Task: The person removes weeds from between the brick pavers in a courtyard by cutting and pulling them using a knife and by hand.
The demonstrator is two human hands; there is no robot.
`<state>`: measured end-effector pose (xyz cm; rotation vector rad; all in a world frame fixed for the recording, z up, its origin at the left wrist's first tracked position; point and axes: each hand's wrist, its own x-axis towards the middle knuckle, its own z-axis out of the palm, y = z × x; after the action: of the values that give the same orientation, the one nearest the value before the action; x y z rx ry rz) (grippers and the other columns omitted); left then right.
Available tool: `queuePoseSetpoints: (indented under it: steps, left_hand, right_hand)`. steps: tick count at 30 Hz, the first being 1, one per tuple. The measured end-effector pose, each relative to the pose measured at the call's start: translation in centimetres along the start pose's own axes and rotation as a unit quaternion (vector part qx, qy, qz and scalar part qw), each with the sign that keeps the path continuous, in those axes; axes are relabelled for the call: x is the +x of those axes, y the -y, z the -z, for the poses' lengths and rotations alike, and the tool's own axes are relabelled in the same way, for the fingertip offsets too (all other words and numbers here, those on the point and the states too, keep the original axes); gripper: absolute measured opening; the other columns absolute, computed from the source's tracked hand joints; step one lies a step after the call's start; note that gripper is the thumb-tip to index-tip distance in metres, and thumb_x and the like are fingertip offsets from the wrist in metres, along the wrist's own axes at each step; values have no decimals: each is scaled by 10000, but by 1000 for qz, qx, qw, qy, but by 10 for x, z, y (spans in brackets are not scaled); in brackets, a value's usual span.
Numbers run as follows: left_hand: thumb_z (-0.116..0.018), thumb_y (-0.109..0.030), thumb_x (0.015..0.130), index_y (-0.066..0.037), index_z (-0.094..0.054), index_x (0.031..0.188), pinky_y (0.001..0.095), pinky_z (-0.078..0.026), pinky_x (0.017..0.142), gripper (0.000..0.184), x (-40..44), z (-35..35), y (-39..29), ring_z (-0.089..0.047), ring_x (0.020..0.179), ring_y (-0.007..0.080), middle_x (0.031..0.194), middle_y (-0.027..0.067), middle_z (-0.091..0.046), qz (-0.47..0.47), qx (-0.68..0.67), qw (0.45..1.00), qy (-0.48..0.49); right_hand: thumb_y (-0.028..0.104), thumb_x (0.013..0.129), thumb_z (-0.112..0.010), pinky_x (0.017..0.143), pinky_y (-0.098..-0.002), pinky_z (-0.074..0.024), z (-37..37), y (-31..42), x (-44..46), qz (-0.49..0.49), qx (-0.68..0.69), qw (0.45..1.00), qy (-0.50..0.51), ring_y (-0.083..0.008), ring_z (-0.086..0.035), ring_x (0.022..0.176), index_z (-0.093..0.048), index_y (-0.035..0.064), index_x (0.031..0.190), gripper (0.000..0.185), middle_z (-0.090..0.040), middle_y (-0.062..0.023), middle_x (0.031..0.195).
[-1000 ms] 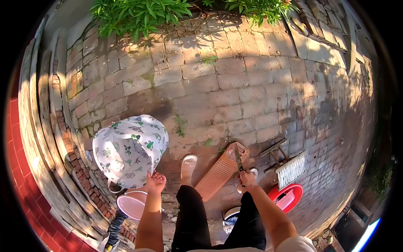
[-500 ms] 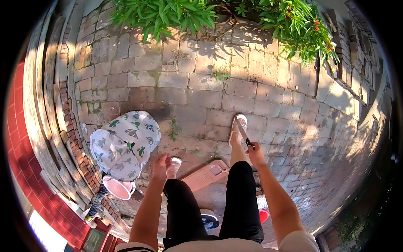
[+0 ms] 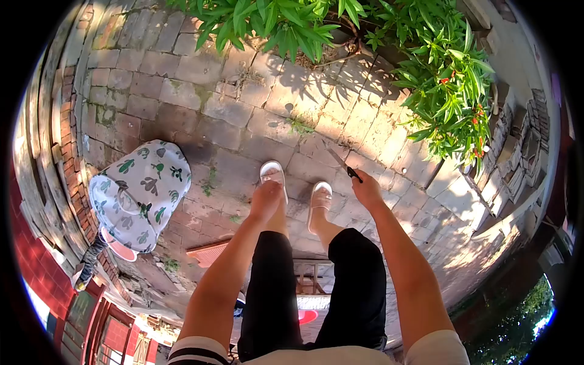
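My right hand (image 3: 368,191) is closed around the black handle of a knife (image 3: 351,172). Its thin blade points up and to the left, away from me, above the brick paving. My left hand (image 3: 266,201) hangs over my left sandal (image 3: 272,167) with its fingers curled in. Whether anything is in those fingers is hidden. My right sandal (image 3: 321,198) stands on the bricks between the two hands.
Leafy green plants (image 3: 447,91), some with red flowers, grow ahead. At left, a white cactus-print cloth item (image 3: 146,188) sits above a pink rim (image 3: 118,245). Behind my left arm lies a reddish ridged board (image 3: 210,252). Long timbers (image 3: 45,188) line the left side.
I have stepped forward and turned, so the cloth item and ridged board shift left and the plants come nearer. My left hand has swung forward over my foot; the knife stays in my right.
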<state>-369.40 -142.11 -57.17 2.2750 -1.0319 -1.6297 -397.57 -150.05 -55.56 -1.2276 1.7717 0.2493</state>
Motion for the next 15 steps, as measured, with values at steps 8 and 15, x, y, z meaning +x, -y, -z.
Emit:
queuePoseSetpoints:
  steps: [8,15]
  left_hand:
    - [-565,-313,800,-75,-649,860,390,-471,704,258,154,-100,4,-624,802,298,803,122,-657,99,-13,980,-171]
    - [-662,-439,726,-101,-597,1012,394,-401,858,447,256,-178,-1,-520,1021,295,1034,120,-583,178,115,944,-253]
  right_hand:
    - [293,822,-469,738,-405,-471,-23,-12,176,65,-95,992,52,-327,-611,851,-618,170,1057,305,-638,-158,903]
    - [317,827,-475,741,-379,-471,-27,-32,240,66,-91,981,157,-308,-616,837,-611,176,1088,326,-644,-149,881]
